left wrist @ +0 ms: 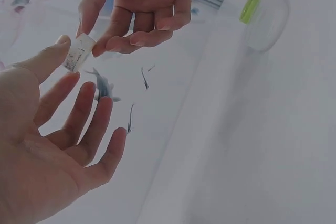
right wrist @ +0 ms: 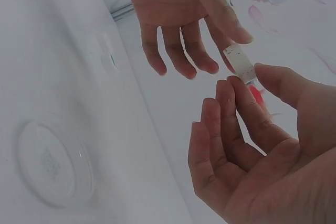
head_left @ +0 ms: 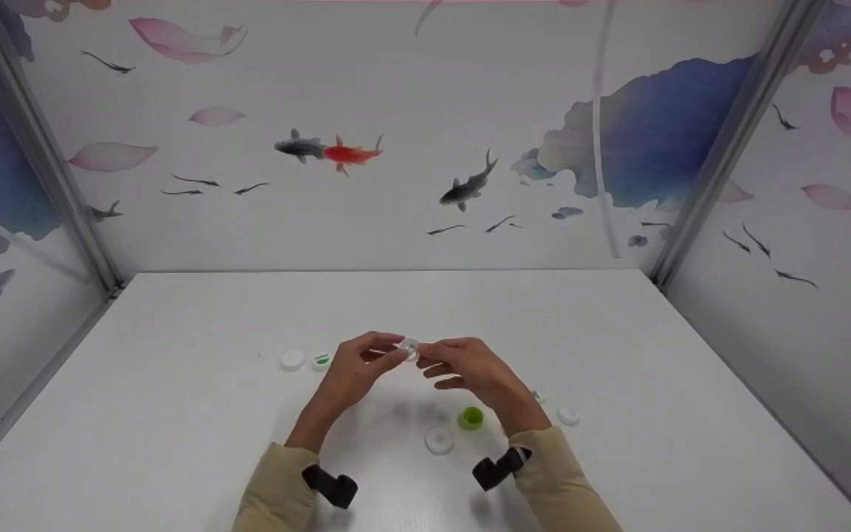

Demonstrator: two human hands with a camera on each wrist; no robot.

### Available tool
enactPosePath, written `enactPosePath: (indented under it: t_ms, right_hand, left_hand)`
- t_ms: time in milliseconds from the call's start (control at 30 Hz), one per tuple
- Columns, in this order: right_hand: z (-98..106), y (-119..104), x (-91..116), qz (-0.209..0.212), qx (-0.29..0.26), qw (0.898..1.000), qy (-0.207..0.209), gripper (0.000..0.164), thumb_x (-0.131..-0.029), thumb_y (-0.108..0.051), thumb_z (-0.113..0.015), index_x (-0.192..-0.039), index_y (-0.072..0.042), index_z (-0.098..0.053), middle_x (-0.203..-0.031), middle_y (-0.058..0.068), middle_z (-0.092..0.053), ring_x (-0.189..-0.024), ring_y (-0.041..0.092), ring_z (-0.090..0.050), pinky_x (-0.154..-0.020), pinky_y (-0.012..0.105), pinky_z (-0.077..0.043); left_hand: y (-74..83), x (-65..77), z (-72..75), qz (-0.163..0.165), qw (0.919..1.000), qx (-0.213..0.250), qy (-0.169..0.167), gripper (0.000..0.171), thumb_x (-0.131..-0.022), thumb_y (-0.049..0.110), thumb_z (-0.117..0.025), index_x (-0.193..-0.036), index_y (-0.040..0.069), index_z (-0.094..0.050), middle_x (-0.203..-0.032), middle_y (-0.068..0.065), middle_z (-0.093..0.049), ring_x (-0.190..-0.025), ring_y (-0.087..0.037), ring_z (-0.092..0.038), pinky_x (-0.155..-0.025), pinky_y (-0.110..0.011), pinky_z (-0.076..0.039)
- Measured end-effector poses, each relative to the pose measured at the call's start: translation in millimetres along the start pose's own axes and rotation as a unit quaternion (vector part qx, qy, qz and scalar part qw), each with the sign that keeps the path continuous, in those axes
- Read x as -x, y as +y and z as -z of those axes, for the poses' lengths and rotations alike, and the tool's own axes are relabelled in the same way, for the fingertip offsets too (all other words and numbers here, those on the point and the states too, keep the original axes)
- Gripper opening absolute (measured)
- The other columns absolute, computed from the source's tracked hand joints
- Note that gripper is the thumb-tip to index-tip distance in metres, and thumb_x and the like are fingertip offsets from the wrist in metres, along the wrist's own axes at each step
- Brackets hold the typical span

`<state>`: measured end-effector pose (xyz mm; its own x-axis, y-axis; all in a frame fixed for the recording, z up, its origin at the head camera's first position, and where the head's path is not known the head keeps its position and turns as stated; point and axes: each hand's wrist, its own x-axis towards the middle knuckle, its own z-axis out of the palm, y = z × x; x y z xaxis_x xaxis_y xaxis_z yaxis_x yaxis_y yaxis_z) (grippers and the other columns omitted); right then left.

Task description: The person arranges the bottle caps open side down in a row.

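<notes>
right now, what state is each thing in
small printed piece, held off the table
left hand, pinching the piece
right hand, pinching the piece
green cup, hollow side up
clear disc, lying flat
left white disc, lying flat
green-marked disc, partly hidden
right white disc, lying flat
item by right wrist, unclear

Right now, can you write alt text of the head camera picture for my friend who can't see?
A person's left hand and right hand pinch a small translucent cylinder between them, over a white table. Nearer the person lie a green cap and a pale disc; fish and pink petals decorate the wall behind.
</notes>
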<state>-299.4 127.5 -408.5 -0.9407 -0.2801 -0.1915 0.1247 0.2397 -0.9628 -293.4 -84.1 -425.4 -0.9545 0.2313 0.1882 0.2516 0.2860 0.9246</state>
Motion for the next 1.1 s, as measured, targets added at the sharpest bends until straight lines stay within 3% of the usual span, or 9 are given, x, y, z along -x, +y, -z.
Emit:
enactPosePath:
  t_ms: [233,500,800,1100]
  right_hand:
    - [2.4,2.0,-0.8,0.020,0.010,1.000,-0.001,0.037,-0.094,-0.039,-0.068,-0.114,-0.008,-0.073,-0.112,0.005,-0.072,-0.102,0.019,-0.069,-0.091,0.035,-0.058]
    - [2.4,2.5,0.7,0.037,0.044,0.998,-0.003,0.042,-0.092,-0.044,-0.070,-0.116,-0.010,-0.073,-0.115,0.007,-0.073,-0.108,0.024,-0.069,-0.093,0.036,-0.058]
    - [-0.2,2.2,2.2,0.057,0.063,0.996,-0.002,0.038,-0.092,-0.040,-0.072,-0.115,-0.010,-0.075,-0.115,0.003,-0.073,-0.108,0.027,-0.069,-0.090,0.037,-0.059]
    - [1.0,1.4,2.8,0.057,0.067,0.996,0.001,0.038,-0.092,-0.040,-0.072,-0.117,-0.011,-0.074,-0.115,0.003,-0.074,-0.100,0.018,-0.069,-0.089,0.036,-0.059]
  left_hand:
    - [7.1,2.1,-2.8,0.101,0.9910,0.087,0.012,0.051,-0.099,0.048,-0.058,-0.112,-0.001,-0.069,-0.095,-0.013,-0.069,-0.072,-0.017,-0.071,-0.067,-0.036,-0.063]
    - [6.8,5.0,-3.2,0.175,0.9773,0.111,-0.046,0.071,-0.098,0.061,-0.043,-0.116,-0.003,-0.067,-0.090,-0.008,-0.065,-0.071,-0.019,-0.072,-0.067,-0.038,-0.063]
    - [5.8,5.3,-4.1,0.217,0.9629,0.148,-0.061,0.068,-0.096,0.059,-0.049,-0.116,-0.004,-0.065,-0.089,-0.005,-0.063,-0.076,-0.020,-0.072,-0.070,-0.040,-0.064]
    - [6.1,5.1,-3.3,0.211,0.9602,0.169,-0.072,0.067,-0.095,0.057,-0.054,-0.120,-0.004,-0.064,-0.100,-0.008,-0.066,-0.082,-0.019,-0.073,-0.071,-0.039,-0.064]
